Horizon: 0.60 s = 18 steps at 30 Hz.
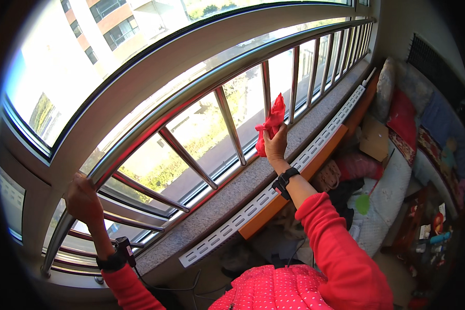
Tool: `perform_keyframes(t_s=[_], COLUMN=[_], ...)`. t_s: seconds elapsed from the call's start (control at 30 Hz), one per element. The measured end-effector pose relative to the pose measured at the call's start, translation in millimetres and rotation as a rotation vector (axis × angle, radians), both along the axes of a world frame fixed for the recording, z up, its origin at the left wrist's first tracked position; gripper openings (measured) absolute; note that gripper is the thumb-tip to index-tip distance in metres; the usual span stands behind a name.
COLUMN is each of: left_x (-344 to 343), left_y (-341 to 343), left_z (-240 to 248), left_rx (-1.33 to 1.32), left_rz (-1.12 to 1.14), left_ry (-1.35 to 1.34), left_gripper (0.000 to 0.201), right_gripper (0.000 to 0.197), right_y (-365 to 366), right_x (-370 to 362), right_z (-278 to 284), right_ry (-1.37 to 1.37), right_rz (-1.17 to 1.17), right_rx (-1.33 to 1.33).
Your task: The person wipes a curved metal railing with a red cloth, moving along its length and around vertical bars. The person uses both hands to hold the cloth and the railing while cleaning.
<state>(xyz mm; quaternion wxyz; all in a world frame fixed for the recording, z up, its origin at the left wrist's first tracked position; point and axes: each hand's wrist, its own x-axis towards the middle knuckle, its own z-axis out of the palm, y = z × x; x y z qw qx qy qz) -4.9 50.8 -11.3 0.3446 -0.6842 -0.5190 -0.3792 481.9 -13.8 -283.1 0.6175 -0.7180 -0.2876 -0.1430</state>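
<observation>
My left hand (83, 202) is closed around the left end of the shiny metal railing (217, 71) in front of the window. To the right, my right hand (277, 145) grips a bunched red cloth (276, 117). The cloth lies against an upright metal bar (266, 85) of the railing, below the top rail. Its upper end sticks up past my fingers, and part of it hangs beside them. My palm hides how far the cloth wraps round the bar.
A speckled stone sill (212, 206) runs under the bars, beside a slotted white radiator top (315, 147) with an orange wooden edge (266, 216). Black cables (195, 289) hang near my left arm. At right lie a cardboard box (373, 137), cushions and a green leaf-shaped thing (362, 204).
</observation>
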Motion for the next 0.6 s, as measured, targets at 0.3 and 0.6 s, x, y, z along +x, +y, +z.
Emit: perform_keyframes(t_s=[0.3, 0.6], left_x=[11.3, 19.3], left_y=[-6.0, -12.3], left_z=[5.5, 8.8], left_rx=[0.063, 0.11], left_rz=[0.015, -0.031], left_ry=[0.046, 0.034], left_gripper=[0.044, 0.04], right_gripper=[0.058, 0.044], right_y=[-17.5, -45.3], right_x=[6.9, -35.6], right_z=[5.1, 155.6], right_ry=[0.063, 0.214], right_rz=[0.05, 0.625], right_rx=[-0.235, 0.239])
